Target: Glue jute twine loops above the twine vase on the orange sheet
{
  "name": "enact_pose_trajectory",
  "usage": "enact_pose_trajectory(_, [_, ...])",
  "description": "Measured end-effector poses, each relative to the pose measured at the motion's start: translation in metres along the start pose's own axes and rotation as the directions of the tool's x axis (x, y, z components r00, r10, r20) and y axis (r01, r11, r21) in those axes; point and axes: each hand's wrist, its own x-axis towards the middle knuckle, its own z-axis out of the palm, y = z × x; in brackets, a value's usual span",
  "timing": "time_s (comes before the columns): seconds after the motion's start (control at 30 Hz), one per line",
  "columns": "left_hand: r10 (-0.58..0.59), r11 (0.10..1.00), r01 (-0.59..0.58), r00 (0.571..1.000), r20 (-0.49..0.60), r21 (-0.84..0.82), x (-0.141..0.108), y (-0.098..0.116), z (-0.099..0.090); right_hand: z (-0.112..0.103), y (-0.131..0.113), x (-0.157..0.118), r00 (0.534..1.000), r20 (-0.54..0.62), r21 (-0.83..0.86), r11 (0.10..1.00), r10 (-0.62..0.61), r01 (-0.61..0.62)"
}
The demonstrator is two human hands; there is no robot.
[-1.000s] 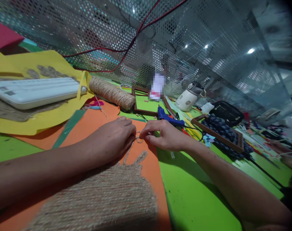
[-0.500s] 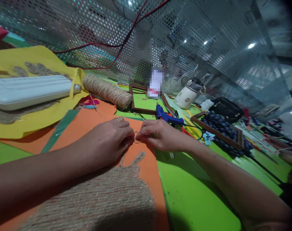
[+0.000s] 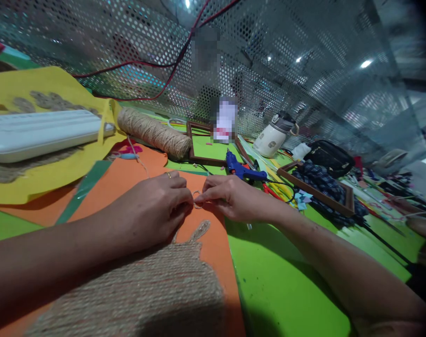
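R hand [image 3: 230,199] has thumb + index pinched on a small cord loop [image 3: 197,206]; L hand [image 3: 163,201] is curled just beside it, knuckles up, fingertips mostly hidden, so can't tell if it grips the cord or only presses it. Loop sits btwn the two sets of fingertips, over the orange sheet [image 3: 216,236], nr its far R corner. To do this bit well, I'd pinch right where the cord crosses so the ring can't spring out, let L hand steady the rest, and feed tiny amts, as thin cord likely wants to untwist. Keep tension light; a hard pull would prob. collapse the ring. Nearer, a cord leaf [image 3: 201,229] lies by the sheet's R edge, a handy ref. for shape, w/ the mat [image 3: 146,290] just below it; best keep L forearm's weight off that. Further out, past the sheet's far edge, are the roll [image 3: 153,132] and glue gun [image 3: 246,169], the latter nr the frame [image 3: 207,161]; if it's hot, keep R wrist clear. Bottle [image 3: 269,140] stands twd the worktop's [image 3: 286,285] far edge.
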Motion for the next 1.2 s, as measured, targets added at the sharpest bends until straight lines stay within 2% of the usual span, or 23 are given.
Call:
enact_pose_trajectory(0.13, [0.017,1.0,-0.017,1.0,-0.004,0.007,0.0,0.001,-0.001,0.001,-0.002,0.0,1.0,-0.013,0.008,1.0,0.011,-0.011])
enact_pose_trajectory(0.27, [0.024,1.0,-0.024,1.0,0.015,0.006,0.0,0.001,-0.003,-0.003,0.004,-0.001,0.983,-0.082,0.246,0.96,0.161,-0.137])
enact_pose_trajectory(0.33, [0.017,1.0,-0.018,0.999,0.032,0.008,0.001,0.001,-0.005,-0.005,0.005,-0.002,0.974,-0.091,0.291,0.941,0.206,-0.171])
enact_pose_trajectory(0.5, [0.004,1.0,-0.006,0.998,0.066,0.022,0.004,0.002,-0.009,-0.007,-0.002,-0.012,0.995,-0.071,0.119,0.991,0.074,-0.065])
enact_pose_trajectory(0.83, [0.003,0.989,-0.023,0.99,0.139,0.143,0.001,0.01,-0.015,0.004,-0.002,-0.02,0.997,-0.078,0.038,0.999,0.029,-0.026])
enact_pose_trajectory(0.93, [-0.056,0.989,0.04,0.993,0.108,0.139,-0.003,0.017,-0.019,0.004,-0.004,-0.019,0.997,-0.07,0.041,0.998,0.045,-0.043])
enact_pose_trajectory(1.07, [-0.201,0.967,0.182,0.975,0.099,0.179,-0.005,0.023,-0.023,0.003,-0.006,-0.02,0.995,-0.082,0.063,0.997,0.057,-0.052])
enact_pose_trajectory(1.2, [-0.215,0.967,0.197,0.971,0.104,0.163,-0.005,0.025,-0.022,0.005,-0.004,-0.02,0.994,-0.094,0.071,0.996,0.052,-0.046])
